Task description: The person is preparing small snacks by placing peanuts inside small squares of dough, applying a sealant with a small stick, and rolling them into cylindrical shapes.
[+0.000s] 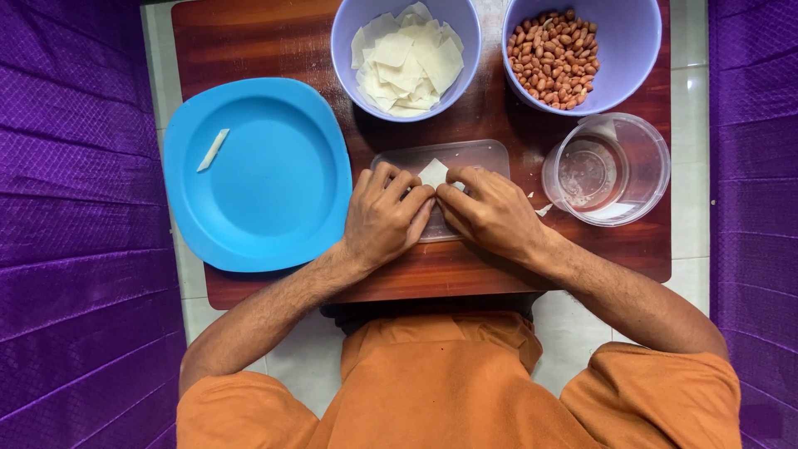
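From my head camera, my left hand (pixel 384 218) and right hand (pixel 490 214) meet over a clear flat lid (pixel 474 155) on the wooden board (pixel 249 37). My fingers are curled together, pinching a small white wrapper square (pixel 433 173) between both hands. A blue plate (pixel 274 179) with one rolled piece (pixel 213 150) lies left; bowls of wrappers (pixel 406 56) and peanuts (pixel 554 58) sit beyond, a clear water cup (pixel 605 170) right.

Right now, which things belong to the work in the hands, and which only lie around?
In use: left hand, right hand, white square dough sheet, clear flat plastic lid.
Lying about: blue plastic plate, lilac bowl of peanuts, clear round plastic container.
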